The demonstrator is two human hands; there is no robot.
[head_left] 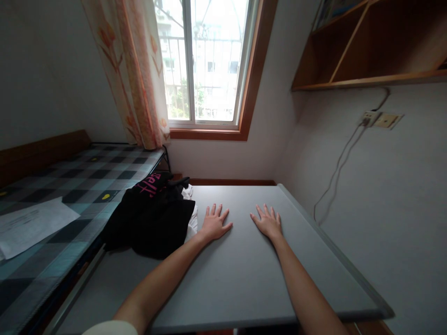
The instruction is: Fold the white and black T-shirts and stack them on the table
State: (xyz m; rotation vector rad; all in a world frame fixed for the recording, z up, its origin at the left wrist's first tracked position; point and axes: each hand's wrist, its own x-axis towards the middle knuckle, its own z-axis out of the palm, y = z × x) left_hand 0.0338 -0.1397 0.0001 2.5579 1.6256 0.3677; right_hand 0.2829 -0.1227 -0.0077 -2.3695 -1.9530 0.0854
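My left hand lies palm down on the grey table with its fingers spread and nothing in it. Just left of it is a heap of black cloth with pink lettering, and some white cloth shows at the heap's right side. To the right, my right hand also rests flat on the tabletop, fingers apart, holding nothing. The two hands do not touch each other.
A bed with a checked mattress stands at the left, with a paper sheet on it. Behind the table are a curtain and a window. A wooden shelf and a socket with a hanging cable are on the right wall.
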